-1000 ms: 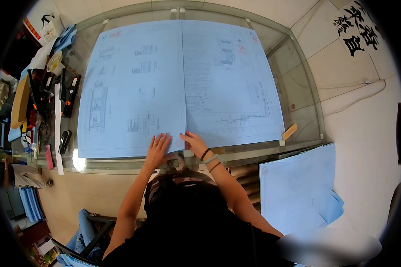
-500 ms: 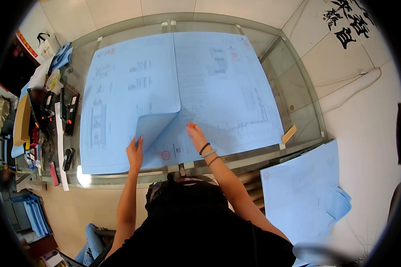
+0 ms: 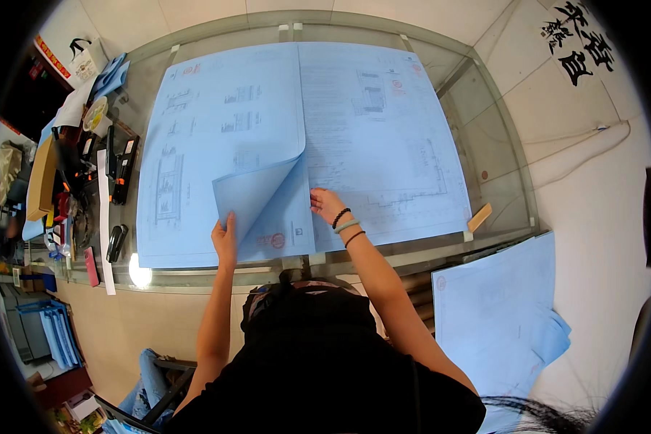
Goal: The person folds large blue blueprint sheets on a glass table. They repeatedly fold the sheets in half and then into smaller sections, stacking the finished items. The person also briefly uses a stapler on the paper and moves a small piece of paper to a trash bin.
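Observation:
Large blue printed drawing sheets lie spread over a glass-topped table (image 3: pixel 510 166). On the left part, the lower right corner of the left drawing sheet (image 3: pixel 257 189) is folded back, with its plain underside showing. My left hand (image 3: pixel 226 240) grips this turned-up corner, thumb on top. Below the flap another printed blue sheet with a round red stamp (image 3: pixel 277 241) shows. Bent but apart, the fingers of my right hand (image 3: pixel 328 206) touch the left edge of the right drawing sheet (image 3: pixel 383 159). Dark and pale bracelets circle that wrist.
Staplers (image 3: pixel 125 170), a long white paper strip (image 3: pixel 105 217), a pink phone-like object (image 3: pixel 91 266) and a cardboard box (image 3: pixel 42 181) crowd the left end. A small wooden block (image 3: pixel 479 217) lies at the right edge. More blue sheets (image 3: pixel 492 311) rest lower right.
The folded corner is lifted wider, and its flap now reaches further left. My right hand has come to the right sheet's left edge. The whole view has shifted slightly.

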Motion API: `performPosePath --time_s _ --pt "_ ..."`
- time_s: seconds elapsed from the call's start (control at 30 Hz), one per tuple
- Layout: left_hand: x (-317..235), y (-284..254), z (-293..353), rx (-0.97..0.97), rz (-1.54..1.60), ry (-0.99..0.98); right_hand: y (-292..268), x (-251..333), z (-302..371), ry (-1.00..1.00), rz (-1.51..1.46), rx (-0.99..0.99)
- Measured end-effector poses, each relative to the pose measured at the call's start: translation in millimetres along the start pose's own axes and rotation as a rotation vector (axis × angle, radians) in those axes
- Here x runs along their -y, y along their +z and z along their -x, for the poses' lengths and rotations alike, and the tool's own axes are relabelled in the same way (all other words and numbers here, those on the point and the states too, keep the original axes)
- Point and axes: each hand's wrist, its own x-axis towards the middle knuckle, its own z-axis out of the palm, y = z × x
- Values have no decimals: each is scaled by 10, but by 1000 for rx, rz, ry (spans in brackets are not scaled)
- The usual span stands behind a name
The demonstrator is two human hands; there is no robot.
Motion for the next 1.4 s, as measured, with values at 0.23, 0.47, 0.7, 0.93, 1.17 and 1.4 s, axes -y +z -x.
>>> performPosePath --time_s 0.23,0.47,0.7,0.93,1.17,1.4 --pt "-36 -7 40 44 80 -16 122 -26 50 -12 266 -39" --pt "27 -30 61 44 76 -18 467 -1 261 -41 433 1" --pt "42 42 134 65 -63 -68 257 -177 -220 -196 264 -330" --pt "168 1 185 110 -51 -32 614 426 203 19 141 -190" --pt "-48 97 209 114 29 11 333 237 -474 -127 653 -232" --pt "110 103 262 93 -5 50 513 487 -255 46 470 -133"
